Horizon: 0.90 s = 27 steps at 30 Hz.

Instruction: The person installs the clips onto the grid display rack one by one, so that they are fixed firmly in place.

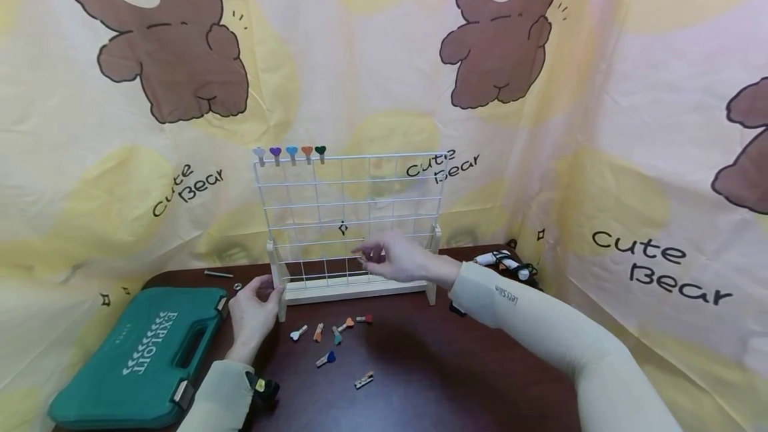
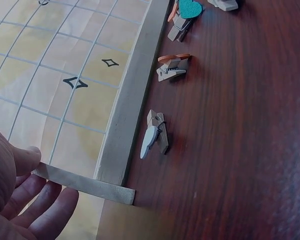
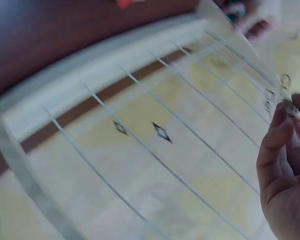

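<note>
A white wire grid rack [image 1: 354, 222] stands upright in a pale wooden base [image 1: 360, 292]. My left hand [image 1: 252, 312] grips the wooden left leg [image 2: 85, 186] of that base, thumb on one side and fingers on the other. In front of the grid, my right hand [image 1: 396, 259] pinches a small clothespin [image 3: 288, 106] between thumb and fingertips; the fingers hide most of it. Several heart-topped clothespins [image 1: 291, 154] are clipped along the left of the top wire. More lie on the table before the base, among them a white-heart clothespin [image 2: 151, 137] and a blue-heart clothespin [image 1: 326, 359].
A green tool case [image 1: 144, 352] lies at the left. Behind it are a metal rod [image 1: 219, 275] and a small ring [image 1: 238, 287]. At the back right rests a white device with a black cord [image 1: 507, 263]. A bear-print curtain [image 1: 360, 85] hangs behind.
</note>
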{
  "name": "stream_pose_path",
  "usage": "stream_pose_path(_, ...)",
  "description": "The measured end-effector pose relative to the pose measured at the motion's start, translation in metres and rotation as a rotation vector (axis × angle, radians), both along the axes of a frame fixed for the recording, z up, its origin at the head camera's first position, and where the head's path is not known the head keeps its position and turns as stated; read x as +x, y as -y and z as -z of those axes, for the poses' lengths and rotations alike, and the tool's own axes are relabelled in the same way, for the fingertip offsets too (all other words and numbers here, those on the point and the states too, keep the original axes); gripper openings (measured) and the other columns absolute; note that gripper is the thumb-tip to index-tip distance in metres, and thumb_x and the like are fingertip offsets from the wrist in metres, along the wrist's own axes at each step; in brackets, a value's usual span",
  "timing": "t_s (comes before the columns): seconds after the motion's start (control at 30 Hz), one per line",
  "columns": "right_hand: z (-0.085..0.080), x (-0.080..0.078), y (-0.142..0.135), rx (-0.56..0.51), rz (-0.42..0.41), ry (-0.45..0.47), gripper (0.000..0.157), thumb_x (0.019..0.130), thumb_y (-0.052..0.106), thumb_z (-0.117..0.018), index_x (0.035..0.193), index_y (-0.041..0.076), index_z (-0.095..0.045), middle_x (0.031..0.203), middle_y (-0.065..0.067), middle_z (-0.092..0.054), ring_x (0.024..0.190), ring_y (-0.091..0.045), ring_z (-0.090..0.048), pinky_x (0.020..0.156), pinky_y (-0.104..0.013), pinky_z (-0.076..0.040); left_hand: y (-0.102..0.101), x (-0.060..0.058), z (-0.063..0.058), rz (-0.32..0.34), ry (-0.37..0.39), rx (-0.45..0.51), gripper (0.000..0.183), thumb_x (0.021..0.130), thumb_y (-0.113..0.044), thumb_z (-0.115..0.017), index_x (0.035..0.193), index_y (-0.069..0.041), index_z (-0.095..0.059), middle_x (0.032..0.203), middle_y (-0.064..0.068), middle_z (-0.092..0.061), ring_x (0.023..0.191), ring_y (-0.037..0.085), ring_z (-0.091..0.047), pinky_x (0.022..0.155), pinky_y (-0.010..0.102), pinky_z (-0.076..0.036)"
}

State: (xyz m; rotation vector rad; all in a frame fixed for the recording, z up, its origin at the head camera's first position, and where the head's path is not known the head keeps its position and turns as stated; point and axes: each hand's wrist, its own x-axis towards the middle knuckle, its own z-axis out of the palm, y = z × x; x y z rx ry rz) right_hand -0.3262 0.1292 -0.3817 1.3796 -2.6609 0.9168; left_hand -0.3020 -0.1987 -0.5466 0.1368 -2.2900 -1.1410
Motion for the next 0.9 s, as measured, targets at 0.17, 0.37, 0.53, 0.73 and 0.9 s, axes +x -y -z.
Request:
stream_pose_path(0.17, -0.040, -0.011, 0.008, -0.109, 0.023, -0.032, 0.027, 0.094, 0.005, -0.079, 0.121, 0.004, -0.078, 0.092, -0.002, -0.079, 0.076, -0.006, -0.071, 0.061, -0.024, -0.057, 0.000, -0.001, 0.002, -0.001, 0.008, 0.001, 0.027, 0.093, -0.017, -0.083, 0.116, -0.003, -0.077, 0.101, 0.015, -0.080, 0.088, 0.030, -0.076, 0.071, 0.043, -0.057)
stream_pose_path(0.37, -0.093, -0.024, 0.020, -0.213, 0.104, -0.117, 0.016, 0.092, 0.009, -0.083, 0.106, 0.003, -0.082, 0.094, -0.006, -0.082, 0.072, -0.016, -0.076, 0.059, -0.026, -0.059, 0.001, -0.001, 0.003, -0.005, 0.007, 0.008, 0.027, 0.092, -0.017, -0.084, 0.115, -0.004, -0.078, 0.101, 0.014, -0.080, 0.088, 0.030, -0.077, 0.070, 0.040, -0.056)
stream_pose_path(0.53, -0.137, -0.033, 0.032, -0.169, 0.148, -0.168, 0.024, 0.103, 0.006, -0.069, 0.126, 0.001, -0.076, 0.105, -0.009, -0.079, 0.084, -0.024, -0.074, 0.070, -0.028, -0.057, 0.001, -0.001, 0.002, -0.011, 0.019, 0.010, 0.027, 0.093, -0.018, -0.083, 0.116, -0.004, -0.078, 0.102, 0.014, -0.080, 0.088, 0.030, -0.076, 0.071, 0.042, -0.056)
stream_pose_path(0.73, -0.174, -0.041, 0.048, -0.104, 0.191, -0.214, 0.015, 0.102, 0.011, -0.073, 0.110, 0.004, -0.083, 0.099, -0.007, -0.082, 0.080, -0.016, -0.075, 0.073, -0.027, -0.057, 0.001, -0.001, 0.001, -0.015, 0.022, 0.009, 0.027, 0.093, -0.018, -0.083, 0.116, -0.005, -0.078, 0.102, 0.014, -0.080, 0.088, 0.030, -0.076, 0.070, 0.041, -0.055)
stream_pose_path(0.9, -0.185, -0.050, 0.056, -0.005, 0.197, -0.327, 0.018, 0.102, 0.009, -0.071, 0.094, 0.011, -0.087, 0.094, 0.000, -0.081, 0.077, -0.010, -0.072, 0.073, -0.027, -0.055, -0.001, -0.001, 0.002, -0.012, 0.026, 0.015, 0.027, 0.093, -0.018, -0.083, 0.117, -0.005, -0.078, 0.102, 0.013, -0.080, 0.089, 0.029, -0.075, 0.070, 0.038, -0.055)
